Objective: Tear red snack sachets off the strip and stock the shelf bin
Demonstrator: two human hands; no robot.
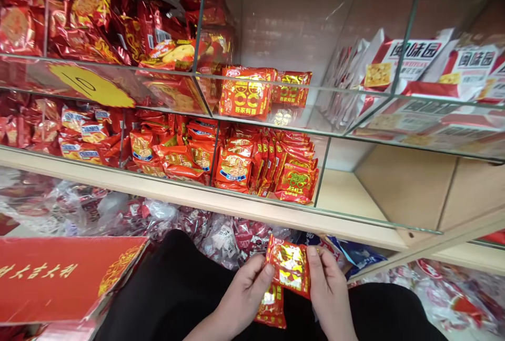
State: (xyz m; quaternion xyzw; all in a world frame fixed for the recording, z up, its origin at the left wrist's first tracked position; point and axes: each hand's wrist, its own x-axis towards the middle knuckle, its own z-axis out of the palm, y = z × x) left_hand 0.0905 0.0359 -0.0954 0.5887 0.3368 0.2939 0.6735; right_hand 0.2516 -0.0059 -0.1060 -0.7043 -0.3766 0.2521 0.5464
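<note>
Between my knees, both hands hold small red and gold snack packets. My right hand (pixel 328 283) pinches the right edge of the upper snack packet (pixel 291 266), thumb on its front. Fingers and thumb of my left hand (pixel 246 291) are closed at that packet's left edge. A second snack packet (pixel 272 307) hangs below, partly covered by the upper one and by my left hand; it seems to be in the left hand's grip. Similar red packets (pixel 248 92) with gold faces stand on the glass shelf above.
A lower shelf bay holds rows of red packets (pixel 234 164). White and red cracker bags (pixel 414 62) stand at upper right. A yellow price tag (pixel 92 86) is on the glass front. At left lies a red carton (pixel 59 278); bagged goods (pixel 221 236) fill the space under the shelf.
</note>
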